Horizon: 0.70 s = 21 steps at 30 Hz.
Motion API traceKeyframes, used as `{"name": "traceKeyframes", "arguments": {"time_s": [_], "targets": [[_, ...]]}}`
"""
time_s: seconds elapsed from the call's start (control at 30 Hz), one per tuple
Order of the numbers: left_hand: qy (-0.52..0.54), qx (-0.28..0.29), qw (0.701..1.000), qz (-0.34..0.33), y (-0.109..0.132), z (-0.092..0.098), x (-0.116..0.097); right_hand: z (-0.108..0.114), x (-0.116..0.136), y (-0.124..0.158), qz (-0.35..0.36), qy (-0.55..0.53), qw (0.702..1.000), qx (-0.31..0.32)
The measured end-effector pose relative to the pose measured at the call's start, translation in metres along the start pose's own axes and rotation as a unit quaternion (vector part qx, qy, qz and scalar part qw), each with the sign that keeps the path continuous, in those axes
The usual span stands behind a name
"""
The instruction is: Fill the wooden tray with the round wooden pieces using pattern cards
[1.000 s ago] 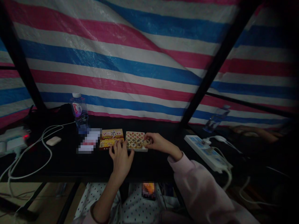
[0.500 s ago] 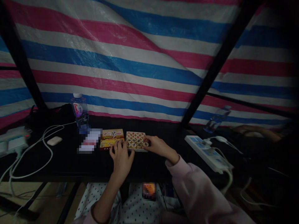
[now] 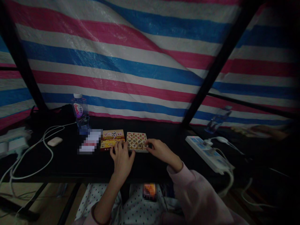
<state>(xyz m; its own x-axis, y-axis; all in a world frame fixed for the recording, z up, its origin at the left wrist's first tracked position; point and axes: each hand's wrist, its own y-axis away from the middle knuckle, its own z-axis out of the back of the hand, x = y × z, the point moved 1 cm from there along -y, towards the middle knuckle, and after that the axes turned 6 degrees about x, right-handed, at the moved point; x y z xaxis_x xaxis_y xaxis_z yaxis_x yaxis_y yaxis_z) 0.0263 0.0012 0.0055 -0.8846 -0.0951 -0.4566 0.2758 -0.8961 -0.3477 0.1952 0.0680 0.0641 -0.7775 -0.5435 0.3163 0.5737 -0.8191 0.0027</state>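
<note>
A small open box [image 3: 138, 152] on the black table holds rows of round Chinese chess pieces [image 3: 136, 137]. The back rows show red characters, the front rows dark ones. Beside it on the left lies its yellow and red lid [image 3: 112, 135] with "Chinese Chess" lettering. My left hand [image 3: 123, 157] rests with spread fingers over the lid's front edge and the box's front left corner, the thumb by the box's front side. At the box's front right corner, my right hand [image 3: 160, 150] pinches a chess piece, its fingertips partly hiding it.
A water bottle [image 3: 81, 114] and a blurred paper [image 3: 90, 142] stand and lie left of the lid. Further left are a white earbud case [image 3: 54, 141] and looping cables. A power strip [image 3: 206, 154] lies to the right. Another person's arm [image 3: 264, 131] shows at far right.
My right hand has shifted slightly to the right and down at the box's front right corner. My left hand has stayed put. The other person's hand has moved a little left.
</note>
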Motion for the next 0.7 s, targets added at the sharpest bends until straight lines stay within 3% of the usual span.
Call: {"name": "traceKeyframes", "arguments": {"time_s": [0.23, 0.4, 0.53, 0.7], "targets": [[0.009, -0.001, 1.000, -0.007, 0.000, -0.002, 0.001, -0.022, 0.018, 0.022, -0.047, -0.008, 0.998, -0.044], [0.000, -0.002, 1.000, -0.021, 0.001, 0.000, 0.005, -0.043, 0.014, 0.034, -0.083, -0.105, 0.990, -0.050], [-0.054, -0.001, 0.998, -0.016, 0.001, 0.007, 0.016, -0.058, 0.013, 0.033, -0.081, -0.193, 0.973, -0.095], [-0.115, 0.023, 0.993, 0.003, -0.002, 0.008, 0.034, -0.058, 0.015, 0.028, -0.109, -0.245, 0.957, -0.113]]}}
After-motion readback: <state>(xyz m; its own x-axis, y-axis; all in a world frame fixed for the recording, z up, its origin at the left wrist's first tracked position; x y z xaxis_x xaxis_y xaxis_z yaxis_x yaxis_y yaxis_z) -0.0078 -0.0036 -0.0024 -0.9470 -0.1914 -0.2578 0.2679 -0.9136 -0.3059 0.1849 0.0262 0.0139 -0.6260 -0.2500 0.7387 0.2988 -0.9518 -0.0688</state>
